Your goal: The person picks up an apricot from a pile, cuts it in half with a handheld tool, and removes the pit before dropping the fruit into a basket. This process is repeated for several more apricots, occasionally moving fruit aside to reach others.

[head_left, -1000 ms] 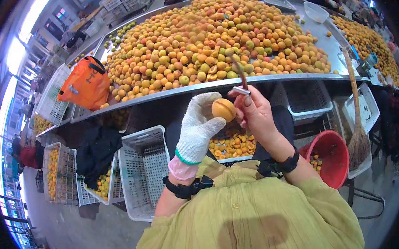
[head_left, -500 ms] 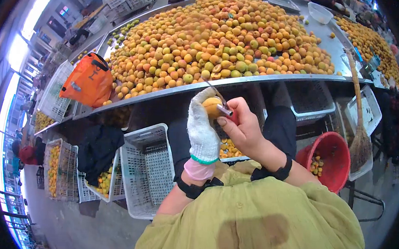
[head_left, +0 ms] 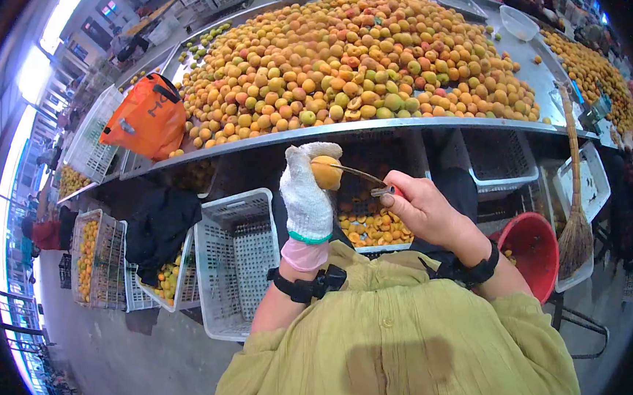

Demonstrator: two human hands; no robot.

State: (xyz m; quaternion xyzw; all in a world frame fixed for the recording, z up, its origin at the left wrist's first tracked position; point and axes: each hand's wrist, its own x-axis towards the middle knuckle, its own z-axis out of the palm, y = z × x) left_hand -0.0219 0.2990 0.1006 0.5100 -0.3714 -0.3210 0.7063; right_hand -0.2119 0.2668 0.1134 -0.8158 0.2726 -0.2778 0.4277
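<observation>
My left hand [head_left: 305,200], in a white knitted glove, is wrapped round a yellow-orange apricot [head_left: 325,173] just in front of the metal table's edge. In my bare right hand [head_left: 427,214] is a knife [head_left: 363,173] with a thin, slightly curved blade and a reddish handle. The blade points left, its tip right at the apricot's side. Below the hands, between my knees, cut apricots [head_left: 374,228] lie in a crate partly hidden by my right arm. Ahead, a large heap of whole apricots [head_left: 326,66] covers much of the metal table [head_left: 439,122].
An orange bag [head_left: 146,117] stands at the table's left edge. White plastic crates [head_left: 235,265] are at my left, one with a dark cloth [head_left: 159,241] over it. On the right are a red bucket [head_left: 529,249] and a straw broom [head_left: 575,237].
My right hand has moved right and down, drawing the knife out from above the apricot to its right side. My left hand has shifted slightly left with the apricot.
</observation>
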